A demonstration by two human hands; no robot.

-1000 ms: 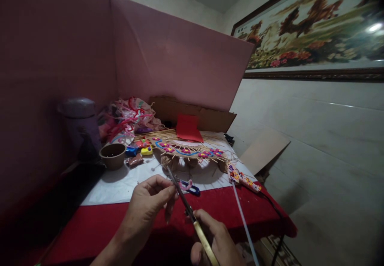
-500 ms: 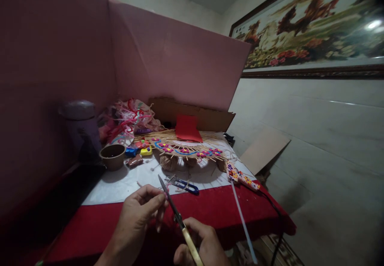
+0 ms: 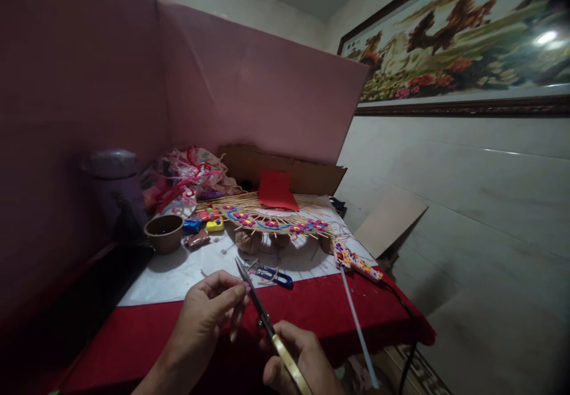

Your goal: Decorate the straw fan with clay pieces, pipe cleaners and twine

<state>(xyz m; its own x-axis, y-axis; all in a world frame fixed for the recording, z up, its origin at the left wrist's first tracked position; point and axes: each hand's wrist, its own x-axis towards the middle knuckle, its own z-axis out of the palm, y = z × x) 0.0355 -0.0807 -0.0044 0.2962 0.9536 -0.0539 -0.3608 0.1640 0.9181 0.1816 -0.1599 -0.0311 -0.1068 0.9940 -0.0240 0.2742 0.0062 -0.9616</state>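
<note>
Above a red-cloth-covered surface (image 3: 383, 306), the left hand's grip (image 3: 205, 309) pinches a tiny pink piece (image 3: 247, 288), mostly hidden by thumb and fingertip. Just beside it slant the dark metal blades of gold-handled scissors (image 3: 265, 318); whether they touch the piece is unclear. The right hand's grip (image 3: 299, 353) is closed around the scissors' handle, and both run off the bottom edge. At left, a round brown pot (image 3: 167, 243) has a dark interior, its contents indistinct. Near it, a small glossy packet (image 3: 197, 239) holds something brown. A lavender cylindrical container (image 3: 118, 199) stands in shadow, its inside hidden.
</note>
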